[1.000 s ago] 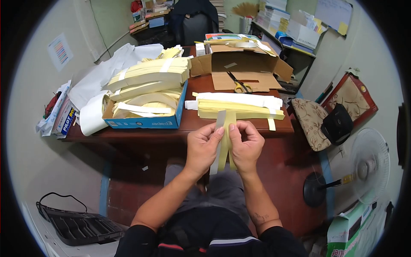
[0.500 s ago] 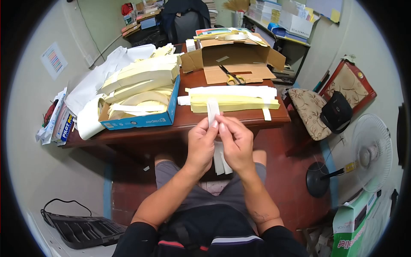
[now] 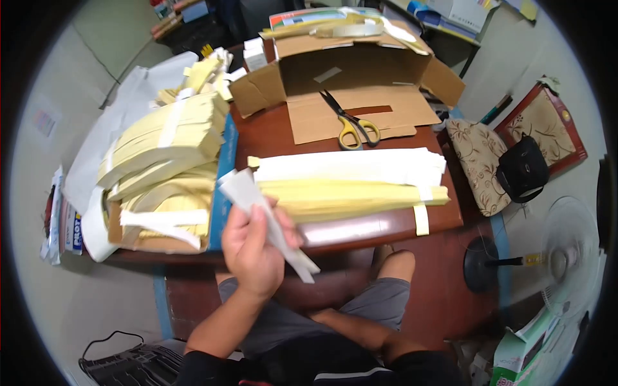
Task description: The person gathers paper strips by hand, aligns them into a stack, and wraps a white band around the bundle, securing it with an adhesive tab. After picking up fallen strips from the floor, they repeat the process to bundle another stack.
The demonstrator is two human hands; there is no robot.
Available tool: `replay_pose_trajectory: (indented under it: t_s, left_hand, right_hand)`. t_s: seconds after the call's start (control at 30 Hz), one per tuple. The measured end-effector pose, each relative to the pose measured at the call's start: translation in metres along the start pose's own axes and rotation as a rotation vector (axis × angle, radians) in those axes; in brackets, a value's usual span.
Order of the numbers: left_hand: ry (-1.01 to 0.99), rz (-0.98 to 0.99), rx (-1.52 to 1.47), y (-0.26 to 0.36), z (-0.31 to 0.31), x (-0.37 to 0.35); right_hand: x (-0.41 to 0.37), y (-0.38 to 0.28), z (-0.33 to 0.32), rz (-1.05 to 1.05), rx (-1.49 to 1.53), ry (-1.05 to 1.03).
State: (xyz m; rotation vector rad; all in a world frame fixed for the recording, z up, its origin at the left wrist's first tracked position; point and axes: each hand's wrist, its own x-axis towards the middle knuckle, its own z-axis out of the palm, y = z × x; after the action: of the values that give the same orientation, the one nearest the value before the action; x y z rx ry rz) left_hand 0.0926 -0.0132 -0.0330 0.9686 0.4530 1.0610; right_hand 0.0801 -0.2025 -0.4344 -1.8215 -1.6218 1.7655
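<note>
My left hand (image 3: 254, 257) is closed around a few folded white paper strips (image 3: 241, 192), raised at the front edge of the desk. The strips slant down to the right past my fingers. My right hand (image 3: 320, 316) rests low by my lap, its fingers hidden. Just beyond the left hand lie a bundle of yellow paper strips (image 3: 347, 197) and a stack of white paper strips (image 3: 347, 166). To the left, a blue-sided box (image 3: 224, 174) holds bundled yellow strips (image 3: 161, 138), with loose white strips (image 3: 164, 220) on top.
Scissors (image 3: 349, 122) with yellow-black handles lie on the flap of an open cardboard box (image 3: 309, 122). White sheets (image 3: 96, 167) are at the left. A chair (image 3: 476, 167) with a black cap (image 3: 523, 168) and a fan (image 3: 560, 257) stand right of the desk (image 3: 412, 235).
My hands have separated. The left hand has moved left and forward with the white strips, while the right has dropped to my lap. The view has shifted closer over the desk.
</note>
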Motion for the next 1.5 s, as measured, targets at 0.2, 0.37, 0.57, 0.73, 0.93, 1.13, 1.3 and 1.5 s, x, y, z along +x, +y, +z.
replay_pose_trajectory:
  t_s: [0.2,0.37,0.57,0.73,0.93,1.13,1.3,1.5]
  left_hand:
    - [-0.12,-0.044,0.284,0.0,-0.028,0.027]
    - [-0.262,-0.058,0.307,0.002,-0.033,0.017]
    - [-0.177,0.04,0.311,-0.004,-0.031,0.013]
    - [-0.199,0.377,0.409,-0.019,-0.038,0.009]
    - [-0.494,0.645,1.152,0.022,0.035,0.017]
    - [-0.812,0.961,1.408,0.012,0.061,0.01]
    - [-0.996,1.078,1.352,-0.025,0.052,-0.012]
    - [-0.851,1.019,1.29,-0.028,0.047,-0.02]
  right_hand:
    - [-0.007,-0.048,-0.084,0.11,-0.211,-0.313]
    - [-0.015,-0.063,-0.124,0.128,-0.192,-0.327]
    - [-0.016,-0.068,-0.15,0.107,-0.239,-0.309]
    - [-0.022,-0.057,-0.153,0.068,-0.276,-0.262]
    - [-0.142,-0.052,-0.147,-0.297,-0.055,0.235]
    - [-0.31,-0.103,-0.233,-0.511,0.543,0.377]
    - [-0.329,-0.163,-0.279,-0.678,-0.023,1.351]
    - [-0.315,-0.152,-0.28,-0.704,-0.16,1.368]
